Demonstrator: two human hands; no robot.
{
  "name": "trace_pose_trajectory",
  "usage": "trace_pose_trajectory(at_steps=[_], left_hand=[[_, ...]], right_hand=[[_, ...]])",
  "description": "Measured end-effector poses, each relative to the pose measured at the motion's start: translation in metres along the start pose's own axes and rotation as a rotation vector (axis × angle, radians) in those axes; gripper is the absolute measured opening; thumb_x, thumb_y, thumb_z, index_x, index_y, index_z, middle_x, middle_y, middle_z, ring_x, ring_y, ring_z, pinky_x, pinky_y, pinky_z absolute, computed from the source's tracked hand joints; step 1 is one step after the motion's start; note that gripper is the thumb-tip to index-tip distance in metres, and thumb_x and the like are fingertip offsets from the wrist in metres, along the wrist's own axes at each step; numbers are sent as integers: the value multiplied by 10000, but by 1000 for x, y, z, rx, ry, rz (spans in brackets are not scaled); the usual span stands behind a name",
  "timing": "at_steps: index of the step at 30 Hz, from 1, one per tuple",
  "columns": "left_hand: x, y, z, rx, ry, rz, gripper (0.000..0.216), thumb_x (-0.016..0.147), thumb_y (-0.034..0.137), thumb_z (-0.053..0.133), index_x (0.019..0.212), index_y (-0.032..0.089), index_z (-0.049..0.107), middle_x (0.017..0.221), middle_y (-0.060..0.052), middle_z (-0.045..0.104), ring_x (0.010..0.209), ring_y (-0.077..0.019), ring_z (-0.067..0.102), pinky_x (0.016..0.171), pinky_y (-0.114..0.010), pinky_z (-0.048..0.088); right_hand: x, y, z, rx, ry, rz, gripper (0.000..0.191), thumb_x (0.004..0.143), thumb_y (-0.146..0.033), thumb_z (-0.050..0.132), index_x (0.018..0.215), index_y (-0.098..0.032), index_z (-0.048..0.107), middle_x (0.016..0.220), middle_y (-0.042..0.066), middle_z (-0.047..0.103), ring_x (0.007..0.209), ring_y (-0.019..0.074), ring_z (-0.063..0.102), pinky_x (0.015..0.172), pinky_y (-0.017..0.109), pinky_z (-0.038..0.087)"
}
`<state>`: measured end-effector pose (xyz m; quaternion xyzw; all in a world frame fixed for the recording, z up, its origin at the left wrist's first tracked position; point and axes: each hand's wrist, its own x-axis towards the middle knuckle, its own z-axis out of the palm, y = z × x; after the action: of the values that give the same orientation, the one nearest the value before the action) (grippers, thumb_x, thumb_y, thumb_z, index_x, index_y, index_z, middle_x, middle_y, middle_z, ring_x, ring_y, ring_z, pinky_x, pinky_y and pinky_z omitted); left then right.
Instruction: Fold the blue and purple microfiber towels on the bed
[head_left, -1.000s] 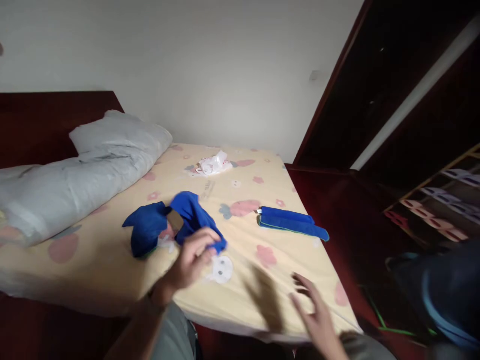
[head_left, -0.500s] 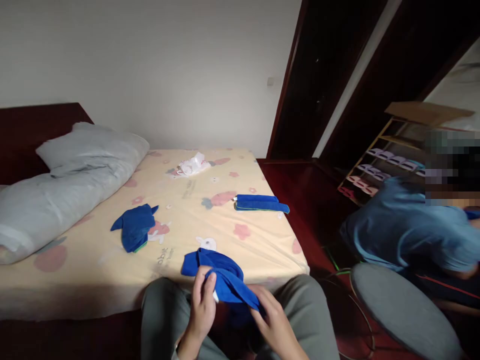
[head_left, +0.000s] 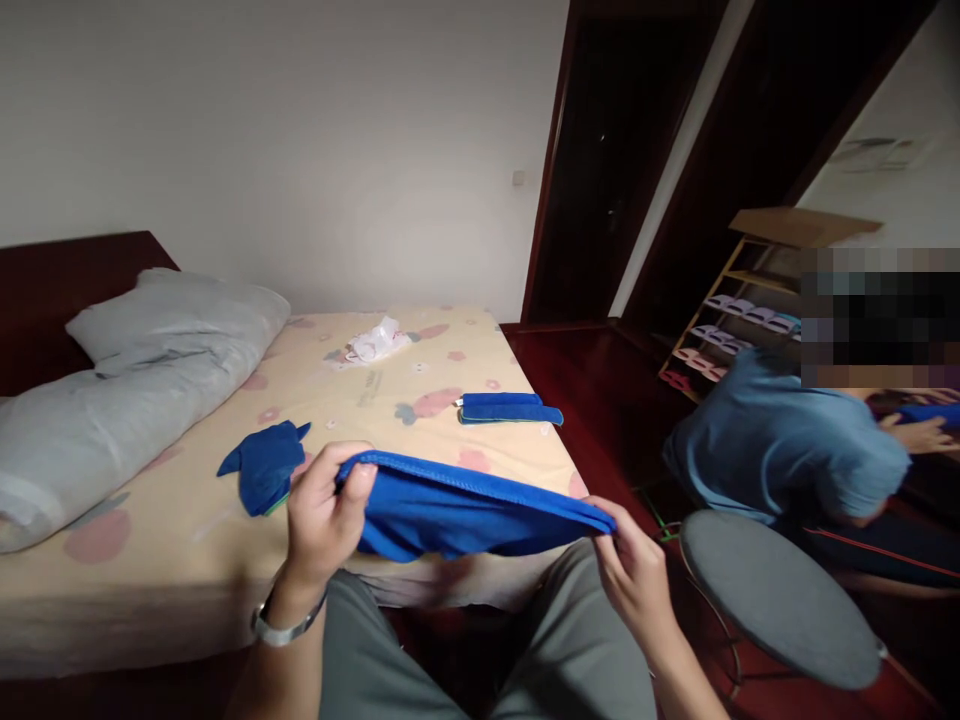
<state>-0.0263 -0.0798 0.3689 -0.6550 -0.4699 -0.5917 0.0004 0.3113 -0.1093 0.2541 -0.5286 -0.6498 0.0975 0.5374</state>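
A blue cloth (head_left: 457, 505) is stretched out between both hands above my knees, in front of the bed. My left hand (head_left: 324, 515) pinches its left end. Its right corner is pinched in my right hand (head_left: 634, 575). On the bed (head_left: 187, 520) lie a crumpled blue cloth (head_left: 262, 465) to the left and a folded blue cloth (head_left: 506, 408) near the right edge.
Grey pillows (head_left: 127, 370) lie along the bed's left side and a white crumpled bag (head_left: 375, 342) sits at the back. A person in a blue shirt (head_left: 780, 440) bends over at the right, beside a round grey stool (head_left: 772, 595) and a shoe rack (head_left: 742, 320).
My left hand lifted a blue cloth off the bed and brought it to my lap. Both hands have since pulled it out wide between them.
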Motion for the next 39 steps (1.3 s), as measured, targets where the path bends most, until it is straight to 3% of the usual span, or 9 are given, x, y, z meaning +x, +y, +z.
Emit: trace_pose_trajectory(at_steps=[4,8,14,16,21,23,27,32,39], left_hand=[[4,8,-11,12,104,-78,242,917,388,537,824,189,640,717,16,618,685,-137,567,650,-234,459],[-2,24,-9,11,58,-122,306,949,406,470,795,193,626,639,21,567,630,-136,541,596,-234,439],[-33,63,35,-88,-679,81,307,992,359,425,820,225,641,671,-6,637,620,-142,594,634,-247,444],[-48,67,50,-147,-762,81,310,1007,356,407,859,231,649,693,-16,654,639,-146,613,648,-250,440],[-86,49,67,-329,-671,-141,482,993,542,356,794,215,648,659,-29,640,615,-152,597,605,-249,441],[-104,39,71,-356,-675,-191,485,914,639,463,818,210,667,699,-43,664,653,-173,610,642,-259,474],[-143,18,82,-351,-852,-345,363,748,521,754,960,227,718,919,-64,737,838,-233,669,786,-294,517],[-179,-35,77,-224,-900,-561,133,789,347,695,824,222,720,829,-34,740,801,-238,674,766,-305,510],[-132,-103,0,-30,-895,-622,134,744,331,635,789,212,681,811,-13,716,839,-232,654,767,-268,496]], right_hand=[[31,-31,-24,93,36,-125,204,913,-230,514,1072,-226,641,982,58,701,897,198,683,794,293,554],[46,-66,-29,77,-68,-185,362,847,-226,554,1205,-230,608,1237,117,623,1175,286,593,968,431,516],[8,-105,-1,103,-436,-178,816,803,-359,732,1514,-254,345,1448,130,509,1320,328,502,1075,475,467],[-4,-107,10,156,-417,-143,738,821,-392,741,1468,-260,411,1391,120,565,1267,300,554,1044,421,496],[-10,-99,21,209,-478,-48,258,964,-343,565,1203,-263,619,1092,59,711,988,201,686,860,267,552],[-10,-95,19,201,-479,-27,180,996,-306,492,1074,-250,645,956,37,724,845,170,698,766,229,546],[-8,-83,7,160,-250,-37,145,984,-301,497,977,-226,620,789,15,679,684,146,656,632,204,508],[9,-57,-28,56,147,10,209,960,-389,523,912,-210,618,747,15,623,621,141,573,568,230,450],[43,-13,-87,-85,600,107,401,863,-595,578,963,-210,629,889,91,609,792,230,566,764,406,432]])
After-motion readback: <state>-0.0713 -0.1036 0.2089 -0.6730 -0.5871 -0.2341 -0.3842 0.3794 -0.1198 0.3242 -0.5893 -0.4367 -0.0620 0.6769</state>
